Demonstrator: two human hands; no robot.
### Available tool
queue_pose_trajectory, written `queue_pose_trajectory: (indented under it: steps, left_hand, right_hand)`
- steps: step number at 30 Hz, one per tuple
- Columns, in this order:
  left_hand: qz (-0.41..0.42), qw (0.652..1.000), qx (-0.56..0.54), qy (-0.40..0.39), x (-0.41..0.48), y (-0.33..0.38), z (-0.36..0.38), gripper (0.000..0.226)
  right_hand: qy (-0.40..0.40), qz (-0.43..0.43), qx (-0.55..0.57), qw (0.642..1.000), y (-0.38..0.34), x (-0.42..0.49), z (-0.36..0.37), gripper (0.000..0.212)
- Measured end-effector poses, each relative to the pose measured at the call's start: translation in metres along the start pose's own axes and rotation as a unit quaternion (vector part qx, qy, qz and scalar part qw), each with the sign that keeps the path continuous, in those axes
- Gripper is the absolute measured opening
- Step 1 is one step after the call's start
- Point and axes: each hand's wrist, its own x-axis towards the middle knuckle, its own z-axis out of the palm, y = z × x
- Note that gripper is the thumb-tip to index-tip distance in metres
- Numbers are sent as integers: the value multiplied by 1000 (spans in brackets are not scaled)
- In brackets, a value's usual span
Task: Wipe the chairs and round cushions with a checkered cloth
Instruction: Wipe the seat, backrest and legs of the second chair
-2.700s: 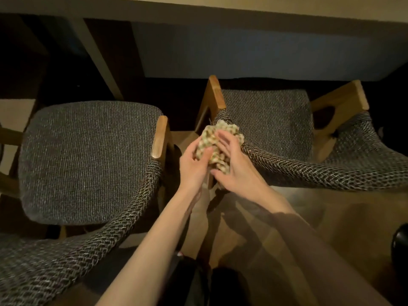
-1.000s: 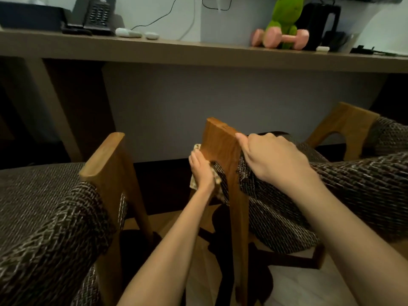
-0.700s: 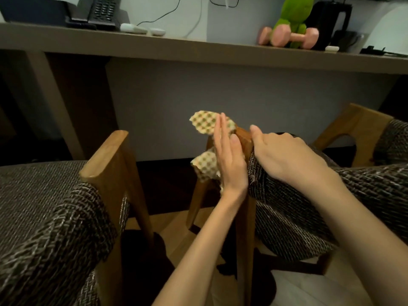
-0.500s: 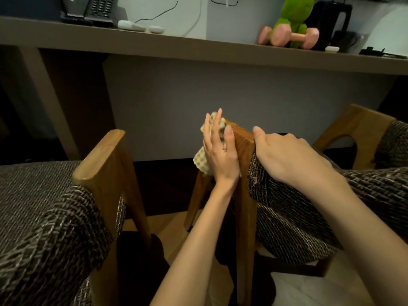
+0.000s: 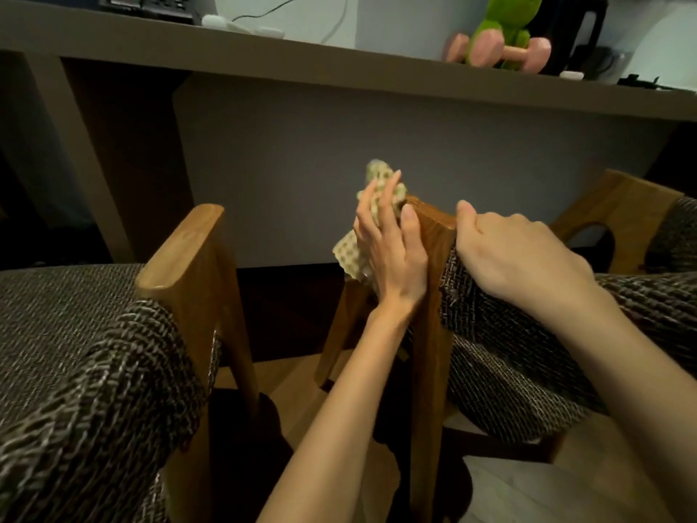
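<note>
Two wooden chairs with dark woven upholstery stand side by side. My left hand [image 5: 390, 251], fingers straight, presses the beige checkered cloth [image 5: 349, 252] flat against the left face of the right chair's wooden arm post [image 5: 433, 235]. The cloth sticks out above and below my fingers. My right hand [image 5: 516, 258] grips the top of the woven backrest [image 5: 528, 352] just right of that post, fingers curled over it. The left chair [image 5: 75, 352] with its wooden arm [image 5: 181, 254] stands untouched at the left.
A long desk [image 5: 339, 66] runs above the chairs, with a telephone [image 5: 158, 3], a green plush toy holding a pink dumbbell [image 5: 501, 43] and cables. A grey panel closes the space beneath it. Wooden floor shows between the chair legs.
In the last half second my left hand has stayed flat on the cloth on the post, sliding slightly; earlier it moved up from lower on the post. My right hand keeps its grip.
</note>
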Motion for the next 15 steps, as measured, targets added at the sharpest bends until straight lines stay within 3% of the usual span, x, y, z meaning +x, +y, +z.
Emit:
queue_pose_trajectory:
  steps: [2,5,11,15]
  left_hand:
    - [65,997,-9,-31,-19,8,2,50]
    - [56,992,-71,-84,-57,11,0,49]
    - [46,986,-64,-145,-84,13,-13,46]
    - [79,988,-19,-133,-86,12,-36,49]
  right_hand:
    - [-32,45,47,997,-5,2,-8,31]
    - [-71,43,29,996,-7,5,-17,10]
    - [-90,-7,-6,996,0,11,-14,30]
    - [-67,-4,62,996,5,12,-13,32]
